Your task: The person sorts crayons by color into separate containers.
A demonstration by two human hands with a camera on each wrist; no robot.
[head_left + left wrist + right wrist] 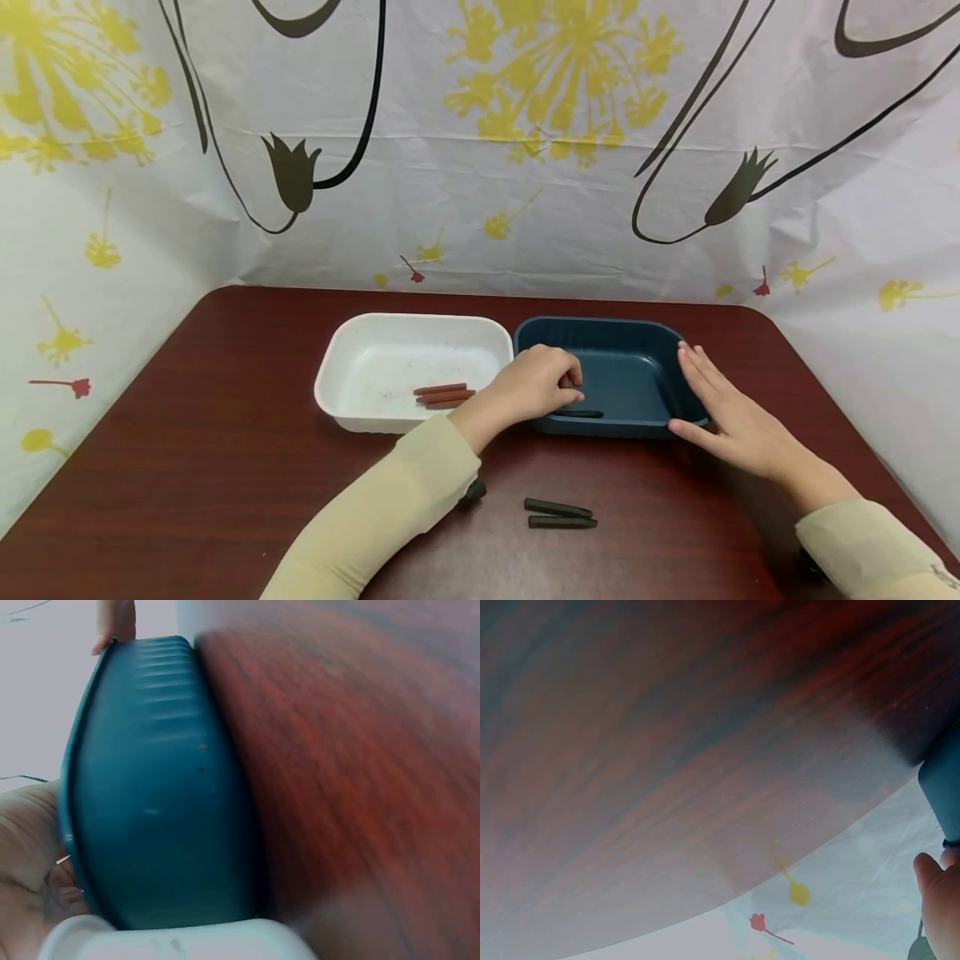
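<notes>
My left hand (534, 385) reaches over the left part of a dark blue tray (637, 375), its fingers bent downward. Whether anything sits between its fingertips is hidden. Below that hand a dark crayon (579, 413) lies in the tray. Along the tray's right end my right hand (738, 421) rests against the rim, fingers straight and thumb spread toward the front corner. From the left wrist, the tray's outer wall (157, 780) fills the middle of the view. Two black crayons (560, 515) lie side by side on the table in front.
A white tray (360, 404) adjoins the blue one on the left and holds several reddish-brown crayons (442, 395). Another black piece (474, 492) is partly covered by the left sleeve. The dark red table (187, 467) ends at a patterned sheet (450, 225) behind.
</notes>
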